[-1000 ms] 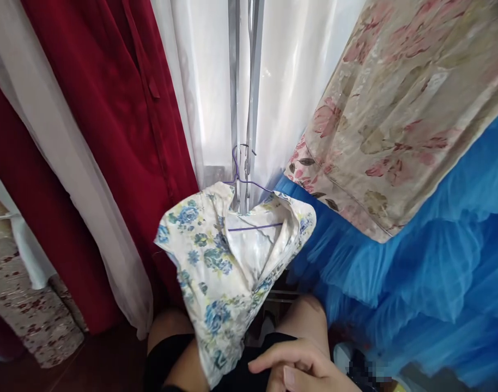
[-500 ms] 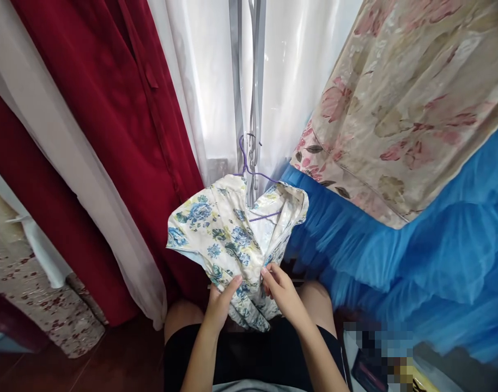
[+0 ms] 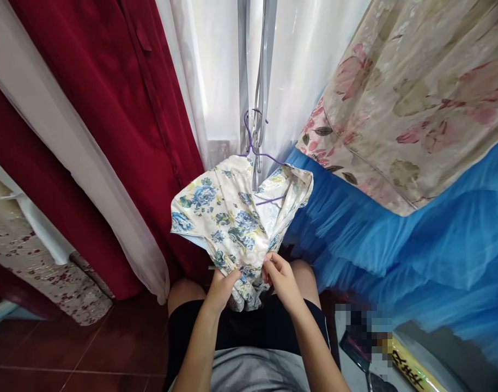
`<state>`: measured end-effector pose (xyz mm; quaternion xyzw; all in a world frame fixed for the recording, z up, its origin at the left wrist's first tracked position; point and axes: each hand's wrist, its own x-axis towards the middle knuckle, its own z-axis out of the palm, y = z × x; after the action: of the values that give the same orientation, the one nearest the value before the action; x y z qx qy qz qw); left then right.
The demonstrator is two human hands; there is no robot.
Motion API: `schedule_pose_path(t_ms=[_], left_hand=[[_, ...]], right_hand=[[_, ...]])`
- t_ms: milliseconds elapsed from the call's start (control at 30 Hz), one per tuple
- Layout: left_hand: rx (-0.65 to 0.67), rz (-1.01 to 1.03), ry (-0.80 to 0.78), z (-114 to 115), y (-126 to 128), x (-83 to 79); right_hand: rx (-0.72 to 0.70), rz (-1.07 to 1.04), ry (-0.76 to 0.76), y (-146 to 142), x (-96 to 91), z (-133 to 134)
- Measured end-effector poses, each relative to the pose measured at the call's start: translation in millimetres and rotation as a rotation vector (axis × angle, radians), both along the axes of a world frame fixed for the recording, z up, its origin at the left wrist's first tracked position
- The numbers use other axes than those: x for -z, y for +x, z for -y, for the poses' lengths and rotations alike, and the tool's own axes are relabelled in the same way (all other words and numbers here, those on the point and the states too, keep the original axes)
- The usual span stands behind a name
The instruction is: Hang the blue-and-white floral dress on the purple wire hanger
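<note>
Pinching floral garment (image 3: 230, 215): left grip (image 3: 224, 287), right grip (image 3: 282, 277) both closed on it; yellow packet (image 3: 410, 366) at right, contents hidden.

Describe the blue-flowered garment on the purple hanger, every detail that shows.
The garment is cream-white, printed with blue flowers and green and yellowish leaves; the cloth looks thin. It has short sleeves and a deep V-shaped neck opening, with a pale inside showing. It hangs on the purple hanger, whose lower bar shows through the neck. The left hand grips its lower side, thumb in front; the right hand pinches it just below the neck opening. Its lower end bunches in folds.
</note>
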<state>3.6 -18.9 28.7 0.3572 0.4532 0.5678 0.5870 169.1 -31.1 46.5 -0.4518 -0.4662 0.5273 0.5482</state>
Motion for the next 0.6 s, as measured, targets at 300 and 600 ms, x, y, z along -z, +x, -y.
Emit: schedule_pose_path(t_ms=[300,600], left_hand=[[0.047,0.200,-0.093,12,-1,-18.3],[-0.615,-0.148,0.249,-2,-29,6.9]], right_hand=[[0.027,0.053,0.005,7,-3.8,4],[-0.082,0.130,-0.001,21,-20.8,21]])
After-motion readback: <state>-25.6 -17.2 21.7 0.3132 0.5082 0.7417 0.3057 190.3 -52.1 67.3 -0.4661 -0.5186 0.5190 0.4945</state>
